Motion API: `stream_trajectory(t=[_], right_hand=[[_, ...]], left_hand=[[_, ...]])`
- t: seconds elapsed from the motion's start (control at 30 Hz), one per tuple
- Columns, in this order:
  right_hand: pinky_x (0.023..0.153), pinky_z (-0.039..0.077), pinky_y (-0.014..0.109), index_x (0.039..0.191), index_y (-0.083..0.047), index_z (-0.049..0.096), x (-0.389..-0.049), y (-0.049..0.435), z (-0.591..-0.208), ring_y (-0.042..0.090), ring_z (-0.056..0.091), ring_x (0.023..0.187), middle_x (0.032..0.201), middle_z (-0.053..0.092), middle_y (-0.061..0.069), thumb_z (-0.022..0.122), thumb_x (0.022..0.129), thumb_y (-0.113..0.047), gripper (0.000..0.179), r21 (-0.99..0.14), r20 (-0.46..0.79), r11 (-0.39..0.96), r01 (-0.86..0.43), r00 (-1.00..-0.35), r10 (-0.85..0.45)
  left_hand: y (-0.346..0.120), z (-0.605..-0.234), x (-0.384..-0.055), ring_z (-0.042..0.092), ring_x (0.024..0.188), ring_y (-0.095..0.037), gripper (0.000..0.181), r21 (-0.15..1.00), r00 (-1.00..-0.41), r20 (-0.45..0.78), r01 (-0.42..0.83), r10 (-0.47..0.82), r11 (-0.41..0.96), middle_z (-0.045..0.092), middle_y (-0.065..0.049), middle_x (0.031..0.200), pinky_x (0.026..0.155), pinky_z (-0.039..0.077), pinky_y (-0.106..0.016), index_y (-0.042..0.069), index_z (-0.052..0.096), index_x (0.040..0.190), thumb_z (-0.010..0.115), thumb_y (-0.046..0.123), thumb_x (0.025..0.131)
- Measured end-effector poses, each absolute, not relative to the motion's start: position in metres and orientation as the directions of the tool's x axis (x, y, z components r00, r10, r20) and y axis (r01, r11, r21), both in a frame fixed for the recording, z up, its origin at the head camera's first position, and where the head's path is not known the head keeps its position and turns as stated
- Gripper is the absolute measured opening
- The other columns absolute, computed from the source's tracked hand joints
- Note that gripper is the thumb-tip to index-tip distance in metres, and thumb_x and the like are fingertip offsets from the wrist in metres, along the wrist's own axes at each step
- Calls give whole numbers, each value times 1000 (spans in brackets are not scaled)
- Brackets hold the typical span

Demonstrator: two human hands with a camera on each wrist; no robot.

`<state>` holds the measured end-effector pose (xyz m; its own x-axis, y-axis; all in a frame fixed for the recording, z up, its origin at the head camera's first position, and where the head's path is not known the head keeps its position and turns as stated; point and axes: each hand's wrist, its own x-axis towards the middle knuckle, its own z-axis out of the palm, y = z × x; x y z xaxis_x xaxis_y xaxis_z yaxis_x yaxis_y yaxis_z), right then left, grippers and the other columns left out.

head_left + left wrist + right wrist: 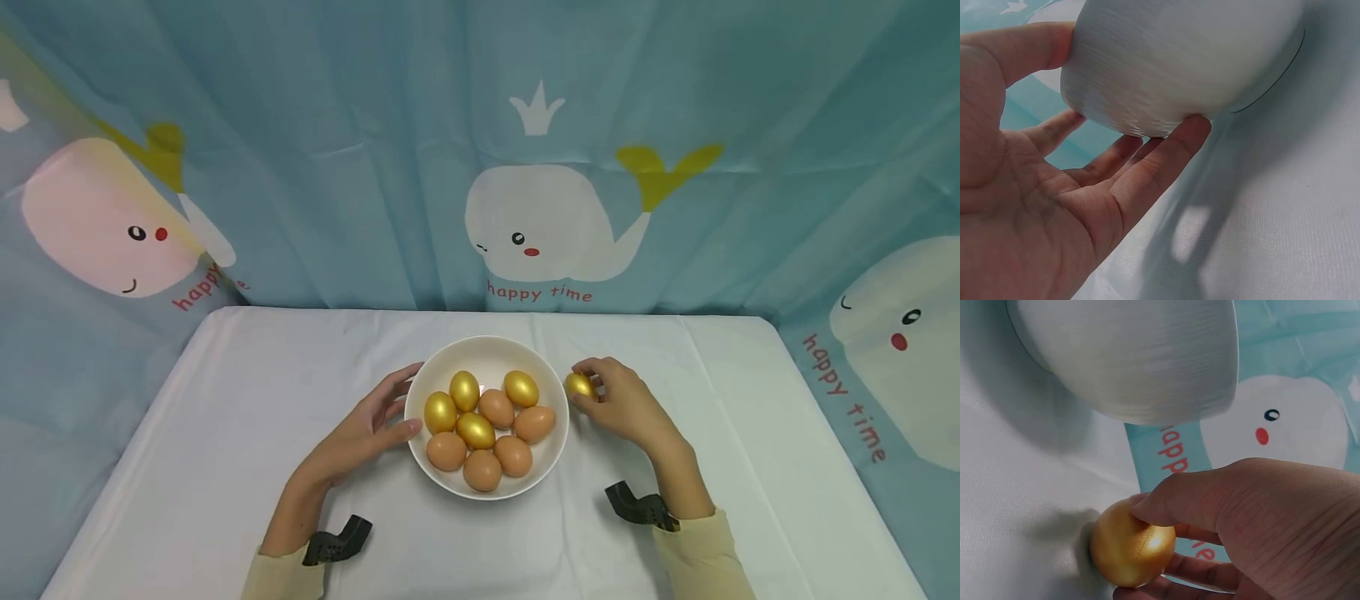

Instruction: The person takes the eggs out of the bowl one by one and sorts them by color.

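Observation:
A white bowl stands on the table, holding several golden eggs and several brown eggs. My left hand grips the bowl's left side, its thumb at the rim; in the left wrist view its fingertips press the outer wall. Just right of the bowl, my right hand pinches another golden egg between thumb and fingers. The right wrist view shows that golden egg low over or on the cloth, apart from the bowl; whether it touches the cloth I cannot tell.
White cloth covers the table. Behind and at both sides hangs a blue curtain printed with whales. A black strap-like piece sits at the left wrist, and a similar black piece at the right.

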<state>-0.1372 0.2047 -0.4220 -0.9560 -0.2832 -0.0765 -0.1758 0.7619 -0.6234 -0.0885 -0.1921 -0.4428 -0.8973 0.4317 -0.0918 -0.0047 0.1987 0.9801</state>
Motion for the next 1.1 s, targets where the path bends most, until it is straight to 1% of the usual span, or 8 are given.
stream_trajectory(t=[0.27, 0.4, 0.63, 0.73, 1.0, 1.1], right_hand=[[95, 61, 51, 129, 0, 69, -143, 198, -421, 35, 69, 111, 122, 71, 19, 77, 95, -16, 38, -603, -18, 763, -233, -952, -305], [95, 60, 52, 129, -1, 69, -142, 198, -419, 34, 69, 109, 121, 71, 18, 76, 95, -17, 39, -583, -31, 782, -219, -956, -292], [91, 58, 53, 129, -1, 70, -140, 202, -413, 32, 68, 103, 119, 71, 20, 75, 94, -17, 39, -538, -16, 820, -194, -971, -239], [91, 58, 53, 129, 0, 69, -140, 204, -412, 32, 67, 102, 118, 71, 21, 74, 94, -16, 39, -530, -13, 824, -200, -970, -244], [94, 58, 53, 131, -2, 68, -137, 207, -421, 31, 68, 104, 116, 71, 18, 74, 95, -20, 40, -552, -41, 815, -178, -970, -240], [94, 59, 53, 131, -2, 69, -135, 205, -422, 30, 68, 104, 117, 71, 18, 74, 95, -19, 40, -552, -31, 814, -181, -971, -237]], left_hand=[[-196, -439, -90, 49, 147, -46, 73, 978, -906, -64, 26, 419, 206, 48, -16, 157, 104, 51, -20, 30, 33, 164, 69, 21, 102], [-196, -439, -91, 49, 147, -45, 73, 980, -898, -64, 25, 436, 196, 47, -17, 157, 104, 52, -20, 30, 31, 165, 68, 20, 102], [-191, -441, -95, 50, 146, -43, 73, 984, -895, -65, 16, 441, 177, 48, -15, 156, 104, 52, -20, 31, 32, 164, 68, 20, 102], [-190, -442, -94, 49, 147, -43, 73, 983, -898, -70, 13, 435, 183, 48, -15, 157, 105, 51, -21, 31, 32, 165, 69, 22, 102], [-192, -443, -90, 49, 148, -42, 73, 981, -896, -83, 2, 436, 192, 48, -15, 157, 104, 50, -18, 32, 32, 165, 69, 21, 103], [-193, -444, -88, 48, 148, -43, 73, 982, -895, -87, -3, 438, 189, 48, -15, 157, 104, 50, -19, 32, 32, 165, 69, 20, 103]])
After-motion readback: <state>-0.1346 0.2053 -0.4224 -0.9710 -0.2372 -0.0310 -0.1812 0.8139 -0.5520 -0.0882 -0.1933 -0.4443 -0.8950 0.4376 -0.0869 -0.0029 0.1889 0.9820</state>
